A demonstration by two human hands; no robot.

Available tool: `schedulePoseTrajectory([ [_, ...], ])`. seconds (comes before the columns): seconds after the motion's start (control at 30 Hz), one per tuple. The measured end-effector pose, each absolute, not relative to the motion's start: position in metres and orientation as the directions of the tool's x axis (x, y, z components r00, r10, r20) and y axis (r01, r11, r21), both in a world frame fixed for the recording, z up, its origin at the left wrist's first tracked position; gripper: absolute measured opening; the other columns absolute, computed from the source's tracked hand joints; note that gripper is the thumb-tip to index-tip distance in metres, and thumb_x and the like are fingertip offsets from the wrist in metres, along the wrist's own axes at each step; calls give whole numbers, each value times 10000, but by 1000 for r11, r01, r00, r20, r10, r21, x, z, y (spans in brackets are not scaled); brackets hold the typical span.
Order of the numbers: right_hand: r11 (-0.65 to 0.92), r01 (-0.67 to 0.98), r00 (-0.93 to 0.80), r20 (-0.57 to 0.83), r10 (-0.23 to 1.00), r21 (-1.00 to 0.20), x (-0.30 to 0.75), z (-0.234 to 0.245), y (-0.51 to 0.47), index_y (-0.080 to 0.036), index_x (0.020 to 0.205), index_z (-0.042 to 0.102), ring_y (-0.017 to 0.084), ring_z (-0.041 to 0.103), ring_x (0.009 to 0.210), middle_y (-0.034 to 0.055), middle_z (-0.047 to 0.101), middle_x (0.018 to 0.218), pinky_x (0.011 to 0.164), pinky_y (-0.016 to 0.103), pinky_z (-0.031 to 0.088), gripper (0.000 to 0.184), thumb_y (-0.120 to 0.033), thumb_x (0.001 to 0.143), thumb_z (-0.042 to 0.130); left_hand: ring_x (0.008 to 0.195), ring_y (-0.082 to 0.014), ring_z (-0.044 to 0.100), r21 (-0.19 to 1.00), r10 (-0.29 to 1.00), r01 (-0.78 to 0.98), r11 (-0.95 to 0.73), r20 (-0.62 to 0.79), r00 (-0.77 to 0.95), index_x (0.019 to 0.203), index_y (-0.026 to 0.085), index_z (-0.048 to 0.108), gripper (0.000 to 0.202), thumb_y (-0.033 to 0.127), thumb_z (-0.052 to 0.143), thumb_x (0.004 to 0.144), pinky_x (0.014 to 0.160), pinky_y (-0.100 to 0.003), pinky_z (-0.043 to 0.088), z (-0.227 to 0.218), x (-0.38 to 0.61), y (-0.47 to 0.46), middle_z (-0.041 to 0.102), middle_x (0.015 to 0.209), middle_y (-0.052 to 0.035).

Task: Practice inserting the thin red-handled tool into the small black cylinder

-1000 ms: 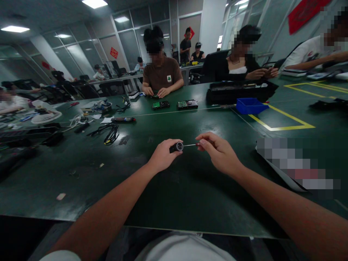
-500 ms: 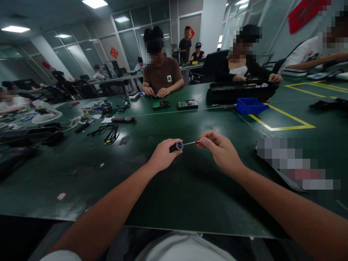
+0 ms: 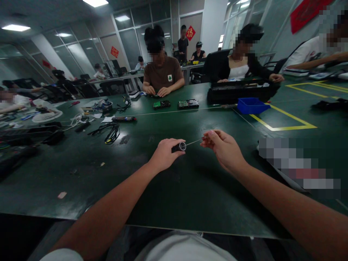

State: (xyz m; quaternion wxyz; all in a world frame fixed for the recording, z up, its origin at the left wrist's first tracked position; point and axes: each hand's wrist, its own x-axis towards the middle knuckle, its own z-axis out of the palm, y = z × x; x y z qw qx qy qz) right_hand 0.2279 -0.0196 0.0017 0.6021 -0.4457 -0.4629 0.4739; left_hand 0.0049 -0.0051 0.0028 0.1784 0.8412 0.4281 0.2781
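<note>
My left hand is wrapped round a black cylindrical part, whose round, silver-rimmed open end faces right. From that end a thin metal screwdriver shaft runs to my right hand, which is closed on the tool's handle. Its tip meets the rimmed opening, though how deep it sits I cannot tell. Fingers mostly cover the handle. Both hands are above the dark green table.
Black cables and a dark rod-shaped tool lie to the left. Ahead are two circuit-board units, with a blue bin at the right. Across the table a person handles a small part. A blurred-out flat item lies right.
My right-hand fingers have shifted round the screwdriver handle and now hide its red part. The shaft slants up more toward the right. My left hand keeps its hold on the cylindrical part.
</note>
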Motion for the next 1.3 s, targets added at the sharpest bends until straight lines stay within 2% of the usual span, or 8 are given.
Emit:
schedulePoseTrajectory([
  [0.27, 291, 132, 44, 299, 953, -947, 228, 10, -29, -196, 917, 680, 193, 683, 753, 42, 711, 793, 768, 378, 539, 288, -480, 892, 638, 1044, -234, 613, 543, 826, 625, -562, 319, 465, 1216, 245, 664, 374, 264, 732, 848, 975, -432, 440, 4, 6, -6, 705, 1133, -46],
  [0.43, 283, 409, 13, 316, 949, -867, 229, 23, -37, -202, 756, 657, 160, 597, 555, 27, 686, 646, 565, 315, 454, 343, -526, 869, 639, 1049, -235, 617, 555, 833, 623, -550, 309, 460, 1211, 244, 668, 372, 249, 732, 845, 986, -434, 441, 6, 6, -7, 705, 1135, -47],
  [0.7, 365, 329, -113, 347, 931, -871, 232, 16, -35, -232, 916, 692, 221, 688, 817, 33, 727, 855, 742, 368, 505, 147, -349, 899, 605, 1055, -237, 614, 565, 840, 625, -539, 307, 446, 1230, 242, 661, 378, 250, 716, 856, 984, -426, 447, 4, 4, -6, 698, 1141, -47],
  [0.87, 337, 341, -98, 323, 941, -878, 229, 18, -38, -221, 869, 681, 172, 623, 611, 16, 671, 684, 601, 322, 469, 358, -486, 980, 468, 1057, -236, 616, 560, 838, 627, -541, 305, 452, 1229, 247, 662, 384, 251, 725, 850, 990, -423, 447, 3, 4, -5, 698, 1140, -46],
  [0.93, 308, 381, -85, 299, 951, -872, 228, 18, -38, -218, 911, 675, 157, 569, 529, -3, 630, 613, 539, 310, 429, 361, -484, 991, 443, 1056, -234, 616, 560, 839, 628, -541, 302, 453, 1223, 246, 665, 382, 246, 728, 846, 989, -417, 448, 3, 4, -5, 699, 1138, -45],
  [1.03, 322, 386, -89, 313, 946, -864, 227, 16, -38, -219, 1027, 653, 176, 620, 634, 2, 659, 688, 604, 316, 462, 231, -379, 971, 496, 1059, -234, 616, 562, 844, 632, -533, 301, 444, 1221, 246, 667, 384, 240, 730, 843, 987, -412, 449, 2, 4, -5, 698, 1142, -44],
  [1.13, 335, 364, -114, 315, 942, -869, 228, 17, -38, -219, 1020, 646, 193, 657, 748, 18, 687, 781, 691, 333, 487, 191, -346, 954, 519, 1060, -231, 614, 563, 841, 627, -538, 311, 442, 1225, 249, 666, 389, 240, 733, 842, 987, -410, 448, 1, 3, -4, 697, 1144, -40],
  [1.3, 323, 353, -150, 288, 946, -878, 228, 18, -37, -219, 940, 646, 179, 616, 655, 4, 636, 692, 651, 339, 466, 284, -391, 997, 427, 1054, -232, 616, 564, 846, 633, -530, 304, 438, 1214, 255, 674, 379, 239, 734, 841, 985, -413, 450, 1, 3, -4, 699, 1132, -37],
])
